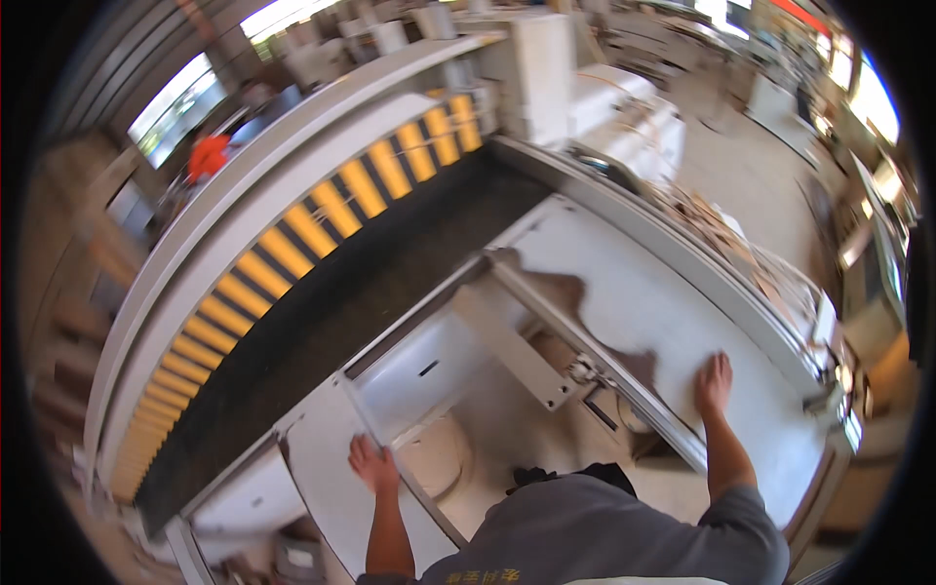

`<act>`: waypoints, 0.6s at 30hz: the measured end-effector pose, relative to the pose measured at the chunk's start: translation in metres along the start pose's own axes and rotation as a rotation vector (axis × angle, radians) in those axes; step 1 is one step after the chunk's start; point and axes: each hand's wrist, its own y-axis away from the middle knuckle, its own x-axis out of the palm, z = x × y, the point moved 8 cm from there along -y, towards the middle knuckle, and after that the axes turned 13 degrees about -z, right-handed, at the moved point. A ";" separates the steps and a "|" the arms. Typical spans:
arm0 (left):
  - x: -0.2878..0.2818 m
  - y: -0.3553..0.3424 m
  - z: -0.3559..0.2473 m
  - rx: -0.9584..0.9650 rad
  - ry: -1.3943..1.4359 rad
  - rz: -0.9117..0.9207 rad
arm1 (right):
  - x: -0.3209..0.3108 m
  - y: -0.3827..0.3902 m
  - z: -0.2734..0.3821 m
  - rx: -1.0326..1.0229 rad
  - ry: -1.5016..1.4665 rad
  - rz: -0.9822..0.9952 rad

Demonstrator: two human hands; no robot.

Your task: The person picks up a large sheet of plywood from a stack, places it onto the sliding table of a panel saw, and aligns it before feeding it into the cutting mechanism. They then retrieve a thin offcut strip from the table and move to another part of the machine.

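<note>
Starting far left: seeing a yellow-and-black striped beam [292, 242] arching toward the upper middle, with a dark machine bed [351, 302] running along its near side. Noting the left table panel [327, 439] projecting from that bed, slanting along its long axis from upper left to lower right. Finding the left hand [374, 465] resting on it, with fingers somewhat spread, gripping nothing visible; placing the panel directly beneath that hand, with its right edge passing just beside. Judging this hand the nearer to the bed. Moving right: observing an open gap showing floor, with a metal bracket plate [512, 346] reaching into it and a guide rail [629, 386] crossing slantwise. Seeing the right table panel [663, 302] lying beyond the rail, also slanting down to the right. Finding the right hand [714, 383] touching its surface, with fingers extended and close together, blurring too much for telling exact contact. Noting more panel stretching from those fingertips toward the bed, with a raised side fence [702, 263] bounding it on the right.
</note>
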 end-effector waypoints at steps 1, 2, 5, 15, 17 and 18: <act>-0.009 -0.001 0.005 -0.053 -0.028 -0.028 | -0.001 0.003 0.007 0.038 0.035 0.095; -0.008 -0.002 -0.001 -0.054 -0.015 0.015 | 0.007 0.002 -0.004 -0.013 0.097 0.093; -0.013 0.007 0.015 -0.081 -0.004 0.027 | 0.011 0.007 0.003 -0.038 0.130 0.143; -0.046 0.063 0.011 -0.087 0.157 -0.037 | 0.013 -0.003 -0.006 -0.057 0.143 0.214; -0.065 0.104 0.004 -0.103 0.139 -0.010 | 0.016 -0.005 -0.007 -0.063 0.131 0.213; -0.080 0.125 0.001 -0.110 0.130 -0.017 | 0.018 -0.005 -0.011 -0.064 0.133 0.211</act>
